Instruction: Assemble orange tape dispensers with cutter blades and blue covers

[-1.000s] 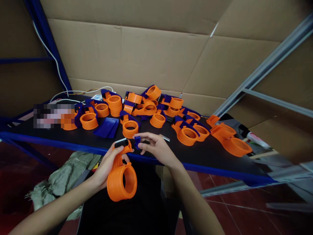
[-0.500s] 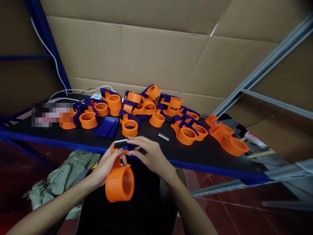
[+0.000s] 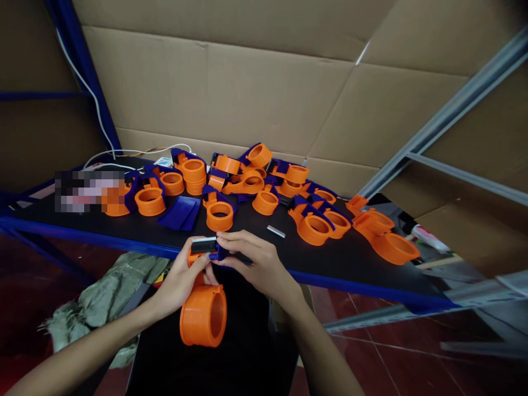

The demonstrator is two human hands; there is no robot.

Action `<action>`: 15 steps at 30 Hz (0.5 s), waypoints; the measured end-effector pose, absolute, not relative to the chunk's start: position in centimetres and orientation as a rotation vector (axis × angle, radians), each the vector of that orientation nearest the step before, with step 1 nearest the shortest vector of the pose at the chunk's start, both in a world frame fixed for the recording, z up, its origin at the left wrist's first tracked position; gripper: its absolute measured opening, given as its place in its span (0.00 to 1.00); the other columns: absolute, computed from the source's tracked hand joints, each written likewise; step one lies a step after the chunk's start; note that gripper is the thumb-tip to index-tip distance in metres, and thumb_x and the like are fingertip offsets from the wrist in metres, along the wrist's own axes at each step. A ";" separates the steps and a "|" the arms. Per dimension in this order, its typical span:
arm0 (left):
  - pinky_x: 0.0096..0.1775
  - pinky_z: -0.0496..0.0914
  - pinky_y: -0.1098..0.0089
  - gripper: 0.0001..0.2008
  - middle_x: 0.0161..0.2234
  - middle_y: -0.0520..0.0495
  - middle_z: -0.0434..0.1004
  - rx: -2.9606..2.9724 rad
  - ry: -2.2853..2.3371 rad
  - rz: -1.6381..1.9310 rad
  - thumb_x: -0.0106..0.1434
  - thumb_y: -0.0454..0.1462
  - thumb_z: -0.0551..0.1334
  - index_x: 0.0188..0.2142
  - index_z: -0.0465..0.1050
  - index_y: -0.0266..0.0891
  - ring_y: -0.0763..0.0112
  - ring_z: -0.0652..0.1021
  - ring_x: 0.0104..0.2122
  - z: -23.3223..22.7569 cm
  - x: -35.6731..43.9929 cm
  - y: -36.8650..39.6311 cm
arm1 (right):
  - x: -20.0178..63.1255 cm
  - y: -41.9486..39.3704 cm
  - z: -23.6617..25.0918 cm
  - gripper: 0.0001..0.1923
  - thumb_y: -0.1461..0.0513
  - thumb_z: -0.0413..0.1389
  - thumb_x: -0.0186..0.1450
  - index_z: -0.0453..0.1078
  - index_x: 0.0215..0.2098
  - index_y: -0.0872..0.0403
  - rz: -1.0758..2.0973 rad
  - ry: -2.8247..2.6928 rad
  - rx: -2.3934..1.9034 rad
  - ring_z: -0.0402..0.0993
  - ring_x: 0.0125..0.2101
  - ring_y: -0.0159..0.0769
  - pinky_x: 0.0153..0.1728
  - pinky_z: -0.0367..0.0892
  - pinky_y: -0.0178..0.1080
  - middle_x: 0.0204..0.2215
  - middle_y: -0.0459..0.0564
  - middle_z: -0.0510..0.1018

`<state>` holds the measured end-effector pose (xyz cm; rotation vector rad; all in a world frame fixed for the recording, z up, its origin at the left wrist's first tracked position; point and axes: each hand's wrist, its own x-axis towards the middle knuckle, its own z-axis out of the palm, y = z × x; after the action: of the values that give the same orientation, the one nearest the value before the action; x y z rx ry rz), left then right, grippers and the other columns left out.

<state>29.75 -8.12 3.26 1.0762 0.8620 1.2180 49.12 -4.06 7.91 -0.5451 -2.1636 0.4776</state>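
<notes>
Your left hand [image 3: 181, 280] grips the orange plastic tape dispenser [image 3: 203, 305]; your right hand [image 3: 258, 264] pinches a small blue plastic piece [image 3: 220, 252] on its top.

Orange tape dispenser [image 3: 203, 312] gripped by left hand [image 3: 181, 280]; small blue part [image 3: 220, 252] pressed at its 12 o'clock end by right hand [image 3: 258, 264].
</notes>
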 end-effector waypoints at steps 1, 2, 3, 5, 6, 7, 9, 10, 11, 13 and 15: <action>0.29 0.72 0.71 0.17 0.23 0.52 0.78 1.081 0.858 1.227 0.67 0.45 0.61 0.50 0.61 0.41 0.70 0.77 0.21 3.2 29.8 -8.2 | 49.2 -4.1 8.0 0.17 0.64 0.62 0.66 0.74 0.53 0.50 0.447 -2.179 -0.537 0.75 0.53 0.40 0.56 0.72 0.45 0.52 0.53 0.79; 0.29 0.72 0.70 0.17 0.23 0.52 0.78 1.085 0.858 1.235 0.67 0.45 0.61 0.50 0.61 0.41 0.70 0.77 0.21 3.1 29.9 -8.2 | 49.3 -4.2 8.0 0.17 0.64 0.61 0.66 0.74 0.53 0.51 0.424 -2.194 -0.531 0.75 0.54 0.40 0.57 0.71 0.45 0.53 0.54 0.78; 0.29 0.72 0.70 0.18 0.23 0.53 0.78 1.089 0.861 1.241 0.67 0.45 0.61 0.50 0.60 0.41 0.70 0.77 0.21 3.1 29.9 -8.3 | 49.3 -4.2 8.1 0.17 0.64 0.61 0.66 0.73 0.53 0.52 0.408 -2.209 -0.527 0.75 0.54 0.39 0.57 0.71 0.44 0.53 0.54 0.78; 0.29 0.72 0.71 0.18 0.23 0.53 0.78 1.095 0.867 1.253 0.67 0.46 0.61 0.51 0.60 0.42 0.70 0.77 0.21 3.0 30.0 -8.3 | 49.3 -4.2 8.1 0.16 0.65 0.60 0.67 0.73 0.54 0.52 0.386 -2.233 -0.528 0.74 0.55 0.39 0.56 0.71 0.43 0.54 0.54 0.77; 0.29 0.72 0.71 0.19 0.24 0.54 0.78 1.100 0.868 1.257 0.66 0.45 0.61 0.51 0.59 0.42 0.71 0.77 0.20 3.0 30.0 -8.4 | 49.3 -4.3 8.1 0.16 0.65 0.60 0.67 0.73 0.54 0.52 0.369 -2.244 -0.535 0.74 0.55 0.39 0.57 0.71 0.43 0.54 0.54 0.77; 0.29 0.72 0.70 0.19 0.24 0.54 0.78 1.105 0.869 1.262 0.67 0.45 0.61 0.51 0.59 0.42 0.71 0.77 0.20 3.0 30.0 -8.4 | 49.3 -4.3 8.1 0.16 0.64 0.60 0.67 0.73 0.54 0.52 0.344 -2.255 -0.546 0.74 0.55 0.39 0.57 0.70 0.44 0.54 0.54 0.77; 0.29 0.72 0.70 0.18 0.24 0.54 0.78 1.114 0.873 1.272 0.67 0.45 0.61 0.51 0.59 0.43 0.71 0.77 0.20 3.0 29.9 -8.4 | 49.2 -4.5 8.1 0.16 0.64 0.60 0.67 0.73 0.54 0.51 0.295 -2.270 -0.569 0.74 0.55 0.40 0.59 0.68 0.47 0.54 0.53 0.77; 0.30 0.73 0.69 0.17 0.25 0.54 0.78 1.118 0.878 1.274 0.67 0.45 0.60 0.51 0.59 0.43 0.70 0.77 0.20 3.0 29.9 -8.4 | 49.2 -4.5 8.1 0.16 0.64 0.60 0.67 0.73 0.54 0.51 0.283 -2.270 -0.573 0.74 0.54 0.40 0.59 0.67 0.48 0.54 0.53 0.78; 0.30 0.73 0.69 0.17 0.25 0.54 0.78 1.123 0.885 1.275 0.67 0.44 0.60 0.51 0.59 0.43 0.70 0.77 0.21 3.0 29.8 -8.4 | 49.1 -4.5 8.0 0.16 0.64 0.60 0.67 0.73 0.54 0.50 0.286 -2.262 -0.569 0.75 0.54 0.40 0.60 0.67 0.48 0.53 0.53 0.78; 0.31 0.73 0.69 0.16 0.24 0.54 0.77 1.129 0.892 1.264 0.67 0.43 0.60 0.51 0.60 0.43 0.69 0.78 0.22 2.9 29.6 -8.3 | 48.9 -4.4 7.8 0.16 0.64 0.61 0.66 0.73 0.53 0.50 0.336 -2.217 -0.539 0.75 0.53 0.40 0.59 0.67 0.48 0.52 0.53 0.79; 0.31 0.73 0.69 0.17 0.24 0.53 0.77 1.125 0.877 1.247 0.67 0.42 0.61 0.53 0.60 0.42 0.68 0.78 0.23 3.0 29.3 -8.2 | 48.6 -4.2 7.5 0.16 0.64 0.62 0.65 0.74 0.52 0.51 0.430 -2.147 -0.499 0.76 0.53 0.40 0.56 0.70 0.46 0.51 0.54 0.79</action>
<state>29.34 -8.16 2.97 1.1253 0.8774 1.2465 48.62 -4.16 7.50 -0.4992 -2.1466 0.4304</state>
